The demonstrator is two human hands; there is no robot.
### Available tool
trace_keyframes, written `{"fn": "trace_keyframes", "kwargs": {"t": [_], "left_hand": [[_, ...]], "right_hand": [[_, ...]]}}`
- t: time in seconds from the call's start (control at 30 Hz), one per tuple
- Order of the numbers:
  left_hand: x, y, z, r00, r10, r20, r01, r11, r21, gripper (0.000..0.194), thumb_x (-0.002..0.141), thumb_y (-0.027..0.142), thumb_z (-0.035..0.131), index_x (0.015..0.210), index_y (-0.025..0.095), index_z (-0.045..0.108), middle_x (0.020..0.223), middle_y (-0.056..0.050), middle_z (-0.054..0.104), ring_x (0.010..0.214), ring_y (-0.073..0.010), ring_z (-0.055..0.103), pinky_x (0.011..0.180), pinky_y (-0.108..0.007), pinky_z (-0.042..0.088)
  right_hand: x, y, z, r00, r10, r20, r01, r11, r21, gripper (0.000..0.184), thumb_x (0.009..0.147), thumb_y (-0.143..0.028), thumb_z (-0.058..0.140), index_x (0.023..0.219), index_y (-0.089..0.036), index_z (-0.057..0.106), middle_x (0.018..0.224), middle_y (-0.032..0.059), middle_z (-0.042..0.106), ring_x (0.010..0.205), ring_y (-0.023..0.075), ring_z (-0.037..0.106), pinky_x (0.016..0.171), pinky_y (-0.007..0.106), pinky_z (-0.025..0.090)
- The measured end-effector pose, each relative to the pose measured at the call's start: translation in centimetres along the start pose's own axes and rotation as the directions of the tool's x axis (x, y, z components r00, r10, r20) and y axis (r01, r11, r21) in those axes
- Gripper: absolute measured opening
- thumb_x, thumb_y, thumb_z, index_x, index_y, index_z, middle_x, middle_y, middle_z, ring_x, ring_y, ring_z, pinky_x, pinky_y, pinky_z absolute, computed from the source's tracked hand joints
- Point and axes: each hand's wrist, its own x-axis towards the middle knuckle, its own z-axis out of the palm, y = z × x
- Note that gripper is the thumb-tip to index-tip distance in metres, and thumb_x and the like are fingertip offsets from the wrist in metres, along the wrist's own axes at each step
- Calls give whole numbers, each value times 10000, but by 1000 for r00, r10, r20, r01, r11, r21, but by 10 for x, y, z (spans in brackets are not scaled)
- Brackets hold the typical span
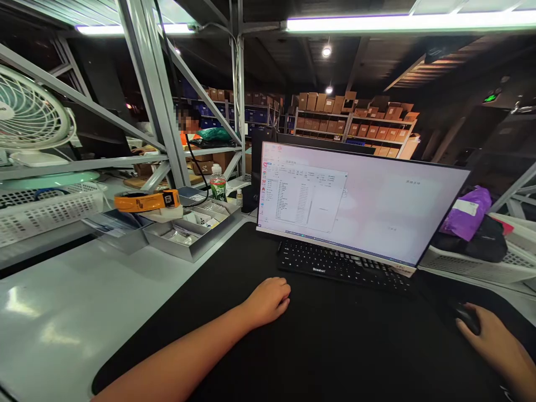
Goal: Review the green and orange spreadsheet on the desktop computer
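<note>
Fingers (469, 328) of the right hand (492, 346): curved over a black computer mouse (468, 319), which they hold on the mat; most of the mouse is hidden beneath them, and the forearm is cut off by the frame edge.

Left hand (268, 301): palm down, loosely curled, holding nothing, resting on a black desk mat (335, 357) just short of a black Boston keyboard (343, 267).

Behind the keyboard: a white-framed monitor (360, 201) showing a window of listed text, too small to read.

On the white desk (62, 318), left of the mat: a metal compartment tray (188, 237), its small contents hard to make out; an orange-and-black item (146, 201), perhaps a strap or tape pack, lying on a white base; a plastic bottle with a green label (218, 185); a white slotted basket (46, 215); a white desk fan (29, 109), cut off by the left edge.

Right of the monitor: a purple mailer bag (467, 212) on a black bag (473, 241), partly hidden by the screen.

Beyond the steel rack (154, 84): a co-worker (189, 125) in an orange top, partly hidden, and shelving stacked with cardboard boxes (355, 125).
</note>
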Motion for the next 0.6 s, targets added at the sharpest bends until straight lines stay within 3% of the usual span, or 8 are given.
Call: {"fn": "trace_keyframes", "kwargs": {"t": [0.47, 0.6], "left_hand": [[0, 0, 0, 1000, -10, 16, 9, 1000, 21, 133, 869, 223, 542, 772, 155, 483, 885, -26, 546, 822, -168, 486, 784, -325, 381], [-1, -1, 2, 1000, 8, 4, -8, 1000, 30, 134, 874, 231, 530, 775, 157, 477, 887, -24, 544, 814, -166, 482, 783, -327, 383]], "right_hand": [[2, 13, 10, 997, -62, -46, 62, 998, -2, 805, 728, -714, 363, 1129, -50, 576, 1146, 199, 602, 1093, 333, 575, 990, 438, 460], [2, 3, 2, 1000, -17, -8, 17, 1000, 11, 822, 702, -727, 346, 1122, -56, 566, 1145, 210, 597, 1108, 351, 565, 1011, 452, 444]]}}
